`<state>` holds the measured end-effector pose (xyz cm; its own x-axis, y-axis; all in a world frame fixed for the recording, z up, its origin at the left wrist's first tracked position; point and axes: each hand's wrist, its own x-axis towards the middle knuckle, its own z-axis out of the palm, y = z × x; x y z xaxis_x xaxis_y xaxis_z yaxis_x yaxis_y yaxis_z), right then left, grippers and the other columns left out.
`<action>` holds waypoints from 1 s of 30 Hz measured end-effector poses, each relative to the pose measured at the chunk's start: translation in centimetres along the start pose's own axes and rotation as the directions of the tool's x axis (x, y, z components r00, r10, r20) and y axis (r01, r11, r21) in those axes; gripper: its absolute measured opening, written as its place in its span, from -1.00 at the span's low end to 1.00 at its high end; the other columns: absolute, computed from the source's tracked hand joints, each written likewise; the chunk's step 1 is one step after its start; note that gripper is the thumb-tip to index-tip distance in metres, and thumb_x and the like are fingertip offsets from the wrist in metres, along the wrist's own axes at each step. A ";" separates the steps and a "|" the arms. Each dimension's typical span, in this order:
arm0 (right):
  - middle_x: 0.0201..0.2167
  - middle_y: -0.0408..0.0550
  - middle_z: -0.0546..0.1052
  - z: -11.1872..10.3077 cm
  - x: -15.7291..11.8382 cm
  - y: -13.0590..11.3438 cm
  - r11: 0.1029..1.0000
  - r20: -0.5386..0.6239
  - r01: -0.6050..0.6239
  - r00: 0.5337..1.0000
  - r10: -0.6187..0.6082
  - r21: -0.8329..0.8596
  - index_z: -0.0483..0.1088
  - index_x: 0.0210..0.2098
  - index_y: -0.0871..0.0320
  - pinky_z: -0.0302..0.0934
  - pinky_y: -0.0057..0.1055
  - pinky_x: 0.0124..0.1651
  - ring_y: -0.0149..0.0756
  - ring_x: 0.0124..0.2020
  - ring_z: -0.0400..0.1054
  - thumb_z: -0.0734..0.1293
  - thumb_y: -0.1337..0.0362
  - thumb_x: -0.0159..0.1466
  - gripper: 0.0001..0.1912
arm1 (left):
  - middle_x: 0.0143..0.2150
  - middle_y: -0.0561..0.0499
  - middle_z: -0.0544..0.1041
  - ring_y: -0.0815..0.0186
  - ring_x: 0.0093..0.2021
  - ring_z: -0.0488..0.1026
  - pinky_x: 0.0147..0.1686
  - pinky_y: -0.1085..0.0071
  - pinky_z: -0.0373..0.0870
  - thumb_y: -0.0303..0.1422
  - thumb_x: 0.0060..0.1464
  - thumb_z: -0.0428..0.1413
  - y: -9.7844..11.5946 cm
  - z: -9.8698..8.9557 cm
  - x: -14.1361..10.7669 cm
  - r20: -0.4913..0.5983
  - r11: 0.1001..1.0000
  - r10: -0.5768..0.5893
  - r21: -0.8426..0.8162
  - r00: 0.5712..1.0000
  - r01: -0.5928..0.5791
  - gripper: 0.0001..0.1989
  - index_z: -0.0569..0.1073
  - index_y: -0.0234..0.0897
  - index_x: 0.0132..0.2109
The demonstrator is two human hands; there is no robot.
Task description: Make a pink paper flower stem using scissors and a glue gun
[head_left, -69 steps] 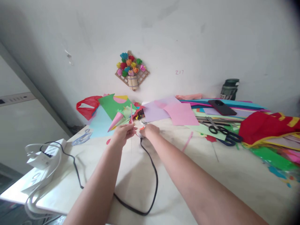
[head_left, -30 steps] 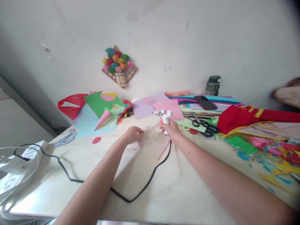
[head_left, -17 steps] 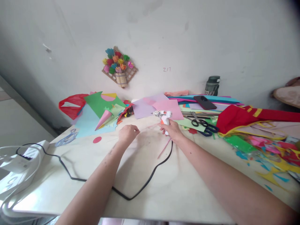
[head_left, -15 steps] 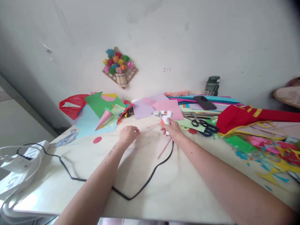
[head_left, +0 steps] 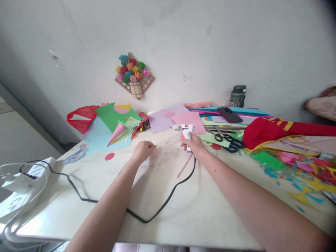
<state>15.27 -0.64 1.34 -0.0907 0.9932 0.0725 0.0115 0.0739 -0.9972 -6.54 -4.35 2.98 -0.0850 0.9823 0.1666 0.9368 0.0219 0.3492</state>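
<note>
My right hand (head_left: 197,146) grips a white hot glue gun (head_left: 187,132) with an orange trigger, its nozzle pointing left. From its handle a black cord (head_left: 172,194) runs across the table and under my left forearm. To the left, my left hand (head_left: 144,150) is closed just above the tabletop. A thin pale pink strip (head_left: 158,148) shows faintly at its fingertips; its full length is hard to see. Below the glue gun lies another narrow pink strip (head_left: 184,166). A red paper circle (head_left: 109,156) rests on the table left of my left hand.
Coloured paper sheets (head_left: 110,113) and a pink paper cone (head_left: 118,133) lie at back left. Scissors (head_left: 223,136), a dark phone (head_left: 229,114) and a bottle (head_left: 238,96) are at back right. Paper scraps (head_left: 301,178) cover the right side; a power strip (head_left: 42,169) sits left.
My left hand has turned slightly and its fingers are tucked in more. The glue gun and my right hand have shifted a little to the right.
</note>
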 end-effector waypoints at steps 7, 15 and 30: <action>-0.68 -0.15 0.42 -1.1 0.7 0.1 0.999 0.090 0.035 0.995 -0.037 0.021 0.30 -0.41 0.23 -0.01 -0.62 -0.78 -0.52 -0.76 0.19 0.34 0.27 -0.06 -0.77 | -0.56 0.06 0.47 0.34 -0.42 0.38 -0.47 0.51 0.16 -0.20 -0.09 -0.01 0.3 0.4 -0.4 -0.027 0.999 -0.036 -0.011 0.999 0.035 -0.77 0.50 -0.16 -0.39; -0.70 -0.13 0.42 -2.3 0.7 -0.5 0.997 0.270 -0.041 0.961 0.057 -0.066 0.30 -0.44 0.25 -0.04 -0.61 -0.80 -0.54 -0.80 0.14 0.38 0.21 -0.07 -0.73 | -0.36 0.00 0.51 0.31 -0.32 0.38 -0.38 0.48 0.20 -0.28 -0.10 0.01 0.3 1.4 -0.3 -0.065 0.997 -0.004 0.081 0.998 0.009 -0.80 0.49 -0.18 -0.35; -0.68 -0.07 0.46 -3.2 0.7 -0.9 0.974 0.386 -0.101 0.906 0.174 -0.202 0.31 -0.41 0.24 -0.11 -0.60 -0.79 -0.52 -0.81 0.15 0.38 0.15 -0.07 -0.68 | -0.27 -0.04 0.47 0.29 -0.23 0.35 -0.25 0.48 0.22 -0.30 -0.03 -0.06 1.1 1.7 -0.9 -0.073 0.994 0.049 0.102 0.996 -0.042 -0.75 0.50 -0.20 -0.30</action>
<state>18.43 0.28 2.35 -0.4650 0.8778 -0.1147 0.2218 -0.0099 -0.9750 -4.84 -4.93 1.67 -0.0632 0.9661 0.2503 0.9692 -0.0004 0.2462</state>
